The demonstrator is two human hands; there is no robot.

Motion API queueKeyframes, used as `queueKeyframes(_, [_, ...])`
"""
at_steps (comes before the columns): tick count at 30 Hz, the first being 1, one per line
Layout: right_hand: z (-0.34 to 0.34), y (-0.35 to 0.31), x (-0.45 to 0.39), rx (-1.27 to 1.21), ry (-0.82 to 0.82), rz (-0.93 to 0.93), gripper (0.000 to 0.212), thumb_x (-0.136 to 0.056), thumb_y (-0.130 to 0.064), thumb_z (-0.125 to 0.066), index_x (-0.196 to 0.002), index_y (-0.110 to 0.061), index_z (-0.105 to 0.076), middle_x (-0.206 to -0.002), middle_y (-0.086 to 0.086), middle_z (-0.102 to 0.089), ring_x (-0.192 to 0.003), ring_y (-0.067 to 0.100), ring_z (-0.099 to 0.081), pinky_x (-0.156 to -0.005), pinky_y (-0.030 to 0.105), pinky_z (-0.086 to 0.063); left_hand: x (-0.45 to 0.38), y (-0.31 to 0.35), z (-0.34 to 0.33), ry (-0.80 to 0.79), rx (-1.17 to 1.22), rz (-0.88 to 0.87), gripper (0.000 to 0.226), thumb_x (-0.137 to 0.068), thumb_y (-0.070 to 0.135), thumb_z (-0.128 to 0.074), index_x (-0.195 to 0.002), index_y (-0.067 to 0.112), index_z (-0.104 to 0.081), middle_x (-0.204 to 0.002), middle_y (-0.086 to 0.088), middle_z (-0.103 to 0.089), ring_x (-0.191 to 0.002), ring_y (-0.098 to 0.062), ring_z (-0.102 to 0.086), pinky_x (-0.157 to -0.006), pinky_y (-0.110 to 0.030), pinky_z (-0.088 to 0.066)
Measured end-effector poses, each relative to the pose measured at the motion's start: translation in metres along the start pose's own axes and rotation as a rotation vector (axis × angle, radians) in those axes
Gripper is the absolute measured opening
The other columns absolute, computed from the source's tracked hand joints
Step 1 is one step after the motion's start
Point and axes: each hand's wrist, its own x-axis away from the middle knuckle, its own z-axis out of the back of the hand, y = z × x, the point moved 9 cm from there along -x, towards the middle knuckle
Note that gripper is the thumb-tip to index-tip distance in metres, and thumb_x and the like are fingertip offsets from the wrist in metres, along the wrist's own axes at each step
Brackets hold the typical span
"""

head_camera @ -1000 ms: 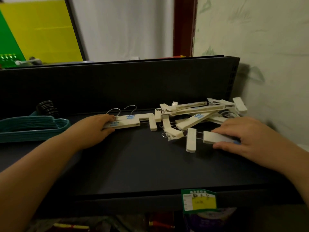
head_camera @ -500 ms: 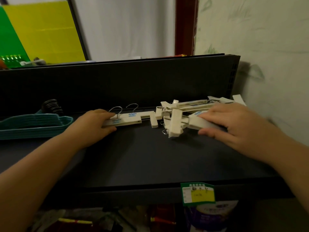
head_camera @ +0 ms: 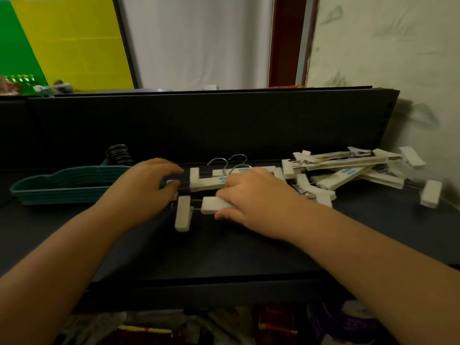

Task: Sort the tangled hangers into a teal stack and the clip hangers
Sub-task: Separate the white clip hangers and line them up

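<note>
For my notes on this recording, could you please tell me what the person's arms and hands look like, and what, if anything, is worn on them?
Both arms are bare along the whole length that shows: no sleeve reaches into view. The left hand and the right hand wear no gloves. No watch, bracelet or ring can be seen on the visible sides, and no markings show, though the light is dim.

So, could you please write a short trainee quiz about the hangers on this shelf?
1. True or false: the teal stack lies left of the left hand.
2. What does the right hand grip? A) a teal hanger B) a clip hanger C) nothing
3. Fill in: the unsorted pile of clip hangers lies to the ___ of both hands.

Key: 1 true; 2 B; 3 right.
</note>
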Motion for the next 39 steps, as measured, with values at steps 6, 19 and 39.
queueKeyframes(6, [-0.025, -0.008, -0.001, -0.084, -0.050, -0.114, 0.048, -0.094, -0.056, -0.050, -0.133, -0.029, -0.056, -0.118, -0.008, -0.057, -0.107, 0.010, -0.051, -0.094, 0.035, -0.045, 0.000, 0.001, -0.002, -0.019, 0.053, -0.083, 0.035, -0.094, 0.025, -0.056, -0.129, 0.028, -0.056, -0.133, 0.008, -0.053, -0.122, -0.010, -0.046, -0.098, -0.025, -0.034])
queueKeyframes(19, [-0.006, 0.076, 0.103, 0.043, -0.158, -0.431, 0.043, -0.091, -0.056, -0.049, -0.131, -0.040, -0.054, -0.123, -0.019, -0.052, -0.115, 0.004, -0.045, -0.097, 0.032, -0.037, -0.007, 0.008, -0.009, -0.050, 0.120, -0.119, 0.036, -0.093, 0.024, -0.057, -0.129, 0.028, -0.057, -0.132, 0.007, -0.053, -0.122, -0.012, -0.047, -0.097, -0.026, -0.036])
queueKeyframes(39, [-0.017, 0.078, 0.066, 0.034, -0.050, -0.376, 0.035, -0.092, -0.049, -0.053, -0.123, -0.035, -0.062, -0.110, -0.013, -0.056, -0.103, 0.009, -0.051, -0.087, 0.034, -0.050, 0.002, 0.037, -0.040, -0.330, -0.005, -0.212, 0.052, -0.084, 0.054, -0.060, -0.134, 0.040, -0.050, -0.142, 0.017, -0.043, -0.129, -0.004, -0.039, -0.108, -0.028, -0.032])
